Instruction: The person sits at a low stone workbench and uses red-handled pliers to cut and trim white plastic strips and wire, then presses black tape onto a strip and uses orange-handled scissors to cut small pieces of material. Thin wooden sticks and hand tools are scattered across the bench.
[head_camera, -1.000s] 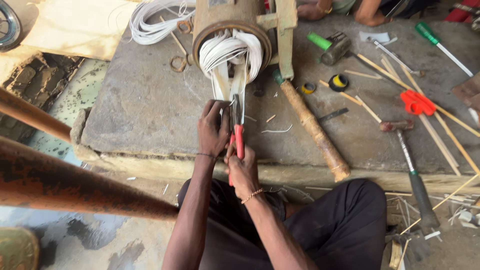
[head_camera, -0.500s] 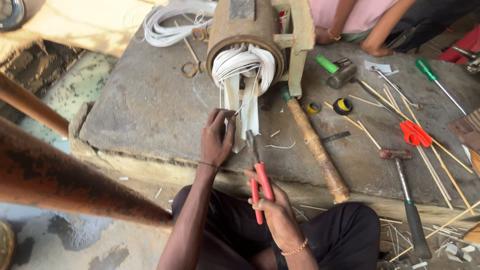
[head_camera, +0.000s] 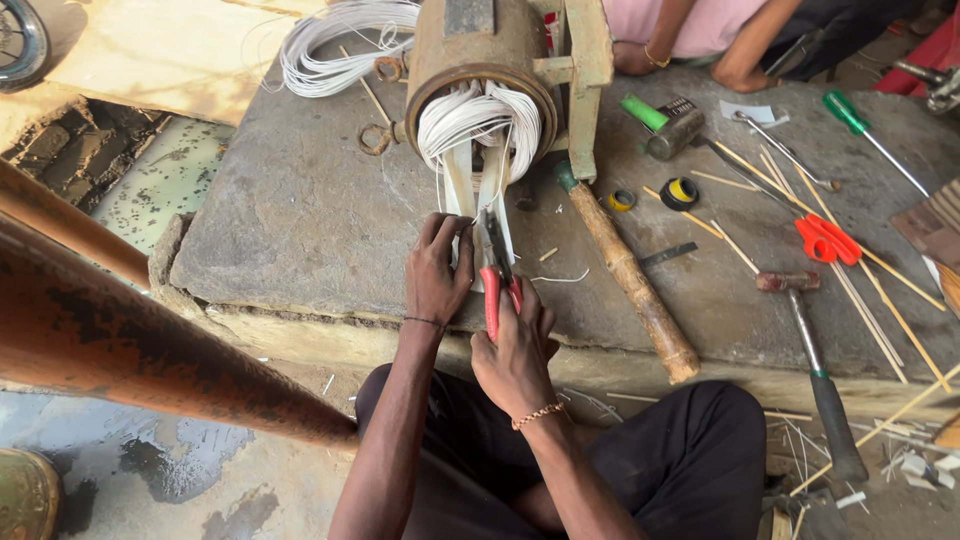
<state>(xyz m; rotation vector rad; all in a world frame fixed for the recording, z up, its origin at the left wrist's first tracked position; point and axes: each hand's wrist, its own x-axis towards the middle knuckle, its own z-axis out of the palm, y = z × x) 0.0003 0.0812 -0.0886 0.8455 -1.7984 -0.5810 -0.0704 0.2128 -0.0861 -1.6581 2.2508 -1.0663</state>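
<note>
A rusty cylindrical motor housing (head_camera: 470, 50) lies on a stone slab (head_camera: 300, 210), with white wire windings (head_camera: 478, 125) bulging from its open end. Flat white strips (head_camera: 462, 185) hang down from the windings. My left hand (head_camera: 438, 270) pinches one strip at its lower end. My right hand (head_camera: 515, 345) grips red-handled pliers (head_camera: 495, 290), whose jaws point up at the strips beside my left fingers.
A wooden-handled tool (head_camera: 625, 275), a green-handled hammer (head_camera: 660, 120), tape rolls (head_camera: 680, 192), red scissors (head_camera: 825, 240), thin sticks (head_camera: 880, 290), a hammer (head_camera: 810, 350) and a green screwdriver (head_camera: 870, 135) lie to the right. A white wire coil (head_camera: 330, 45) lies behind. A rusty pipe (head_camera: 130, 340) crosses left. Another person (head_camera: 700, 30) sits opposite.
My right hand has brought the pliers back up from my lap to the strips. My left hand has stayed on the strip.
</note>
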